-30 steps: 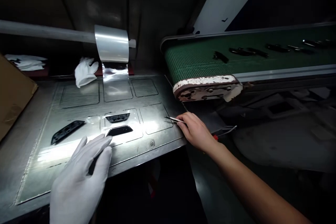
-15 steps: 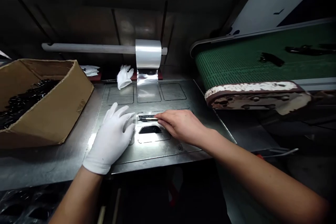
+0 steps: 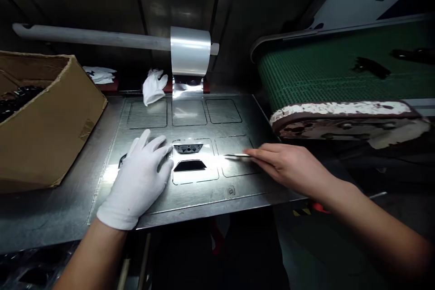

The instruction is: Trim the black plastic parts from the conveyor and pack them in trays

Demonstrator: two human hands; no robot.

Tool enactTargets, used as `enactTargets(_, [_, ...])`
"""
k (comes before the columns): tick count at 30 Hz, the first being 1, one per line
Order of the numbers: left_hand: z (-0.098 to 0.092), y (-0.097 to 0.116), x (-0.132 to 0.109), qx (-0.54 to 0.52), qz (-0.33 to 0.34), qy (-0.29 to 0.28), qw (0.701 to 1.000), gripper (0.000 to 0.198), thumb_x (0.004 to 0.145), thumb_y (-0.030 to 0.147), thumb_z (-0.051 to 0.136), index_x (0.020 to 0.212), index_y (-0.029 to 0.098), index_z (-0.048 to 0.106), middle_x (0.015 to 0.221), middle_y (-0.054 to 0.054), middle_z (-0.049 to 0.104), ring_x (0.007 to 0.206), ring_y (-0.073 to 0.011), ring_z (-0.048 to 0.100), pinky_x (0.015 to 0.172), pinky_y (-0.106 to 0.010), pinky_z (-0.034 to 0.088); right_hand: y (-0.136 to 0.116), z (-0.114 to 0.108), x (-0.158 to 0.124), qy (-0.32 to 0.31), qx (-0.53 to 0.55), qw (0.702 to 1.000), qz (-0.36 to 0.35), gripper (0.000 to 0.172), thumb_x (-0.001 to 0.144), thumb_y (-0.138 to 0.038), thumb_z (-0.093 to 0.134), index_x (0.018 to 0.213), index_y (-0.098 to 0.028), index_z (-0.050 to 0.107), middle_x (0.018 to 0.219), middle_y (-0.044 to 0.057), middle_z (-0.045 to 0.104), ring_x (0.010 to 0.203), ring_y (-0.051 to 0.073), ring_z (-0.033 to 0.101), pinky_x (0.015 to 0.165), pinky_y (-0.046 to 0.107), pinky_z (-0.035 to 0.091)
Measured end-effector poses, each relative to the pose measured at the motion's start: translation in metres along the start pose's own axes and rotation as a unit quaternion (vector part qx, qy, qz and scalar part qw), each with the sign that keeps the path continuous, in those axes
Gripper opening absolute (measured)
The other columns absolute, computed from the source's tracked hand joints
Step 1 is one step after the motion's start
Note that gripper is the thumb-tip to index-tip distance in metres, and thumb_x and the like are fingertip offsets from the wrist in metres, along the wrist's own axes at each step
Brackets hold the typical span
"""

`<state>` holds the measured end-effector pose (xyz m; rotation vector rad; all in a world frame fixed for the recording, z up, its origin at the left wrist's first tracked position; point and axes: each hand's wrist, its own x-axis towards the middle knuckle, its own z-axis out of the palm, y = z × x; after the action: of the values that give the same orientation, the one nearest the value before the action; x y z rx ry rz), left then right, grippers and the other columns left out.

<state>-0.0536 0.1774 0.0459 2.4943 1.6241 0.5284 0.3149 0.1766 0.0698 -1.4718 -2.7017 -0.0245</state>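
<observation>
My left hand (image 3: pixel 139 181), in a white glove, rests on the metal plate (image 3: pixel 190 199) with its fingers spread. A dark piece (image 3: pixel 122 160) shows partly from under its outer side. Just right of its fingertips lie a black trapezoid plastic part (image 3: pixel 188 148) with small details and, below it, a smooth black trapezoid piece (image 3: pixel 190 166); both sit within a drawn outline. My bare right hand (image 3: pixel 278 158) is closed on a thin pointed tool (image 3: pixel 236 155), whose exact kind I cannot make out. Its tip points left, apart from both pieces.
A cardboard box (image 3: pixel 44 140) of black parts stands at the left. Behind the plate, a roll of clear film (image 3: pixel 190 52) hangs on a bar (image 3: pixel 102 36), beside a loose white glove (image 3: pixel 154 87). A green conveyor belt (image 3: pixel 319 72) carrying black parts runs at the right.
My right hand has moved right with the tool, away from the upper trapezoid part, which now shows fully. My left hand stays nearly in place. The view has shifted slightly.
</observation>
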Motion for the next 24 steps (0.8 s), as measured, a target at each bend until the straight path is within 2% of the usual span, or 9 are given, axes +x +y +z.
enactTargets(2, [-0.001,0.001,-0.002,-0.011,-0.001,0.029,1.000,0.022,0.100,0.030,0.055,0.113,0.021,0.072,0.134,-0.009,0.067,0.142,-0.0362,0.044,0.123,-0.059,0.038,0.018,0.005,-0.029,0.018,0.017,0.999,0.037,0.032,0.109,-0.036,0.051,0.134,-0.029,0.070,0.105,0.002,0.075,0.089,0.018,0.072,0.073,0.029,0.051])
enactTargets(5, [-0.003,0.008,-0.003,-0.018,0.034,0.071,0.997,0.022,0.099,0.030,0.058,0.113,0.020,0.072,0.125,-0.011,0.068,0.129,-0.0333,0.054,0.117,-0.055,0.043,0.017,0.021,-0.049,0.078,0.059,0.991,0.090,0.033,0.108,-0.029,0.051,0.135,-0.023,0.070,0.116,0.007,0.072,0.100,0.022,0.071,0.086,0.034,0.056])
enactTargets(8, [-0.005,0.019,0.002,0.023,0.112,0.006,0.993,0.019,0.098,0.027,0.058,0.109,0.022,0.073,0.109,-0.008,0.071,0.105,-0.0293,0.060,0.098,-0.049,0.050,-0.001,0.039,-0.047,0.144,0.080,0.980,0.115,0.035,0.104,-0.022,0.055,0.135,-0.018,0.070,0.126,0.013,0.069,0.114,0.029,0.065,0.099,0.044,0.055])
enactTargets(11, [-0.005,0.031,0.009,0.107,0.168,-0.056,0.978,0.026,0.101,0.023,0.050,0.112,0.023,0.073,0.101,-0.007,0.074,0.091,-0.0289,0.059,0.088,-0.048,0.049,-0.014,0.052,-0.042,0.189,0.085,0.969,0.137,0.036,0.103,-0.024,0.057,0.135,-0.017,0.070,0.131,0.015,0.067,0.120,0.033,0.060,0.107,0.051,0.050])
enactTargets(14, [-0.004,0.040,0.012,0.199,0.185,-0.067,0.960,0.030,0.099,0.019,0.045,0.116,0.019,0.071,0.096,-0.011,0.073,0.086,-0.0321,0.059,0.082,-0.050,0.048,-0.020,0.059,-0.046,0.239,0.101,0.953,0.155,0.035,0.104,-0.025,0.055,0.133,-0.014,0.069,0.128,0.015,0.068,0.118,0.031,0.060,0.105,0.048,0.050])
enactTargets(16, [-0.003,0.043,0.012,0.216,0.184,-0.063,0.957,0.030,0.098,0.018,0.046,0.114,0.015,0.071,0.092,-0.012,0.071,0.084,-0.0333,0.059,0.079,-0.050,0.047,-0.021,0.061,-0.049,0.265,0.115,0.944,0.158,0.033,0.104,-0.025,0.055,0.131,-0.014,0.070,0.124,0.014,0.070,0.115,0.030,0.061,0.103,0.047,0.051])
enactTargets(20, [0.001,0.043,0.009,0.180,0.173,-0.025,0.968,0.030,0.093,0.012,0.046,0.109,0.013,0.072,0.083,-0.013,0.069,0.081,-0.0346,0.059,0.077,-0.051,0.048,-0.015,0.064,-0.051,0.304,0.144,0.929,0.156,0.028,0.103,-0.023,0.056,0.124,-0.015,0.072,0.116,0.012,0.073,0.109,0.028,0.063,0.099,0.046,0.052])
enactTargets(24, [-0.002,0.041,-0.008,0.130,0.144,0.025,0.981,0.021,0.087,0.007,0.053,0.084,0.020,0.068,0.082,-0.009,0.070,0.083,-0.0293,0.065,0.089,-0.052,0.054,-0.014,0.059,-0.057,0.348,0.182,0.908,0.145,0.025,0.103,-0.023,0.054,0.118,-0.017,0.072,0.113,0.012,0.073,0.107,0.029,0.063,0.098,0.047,0.052])
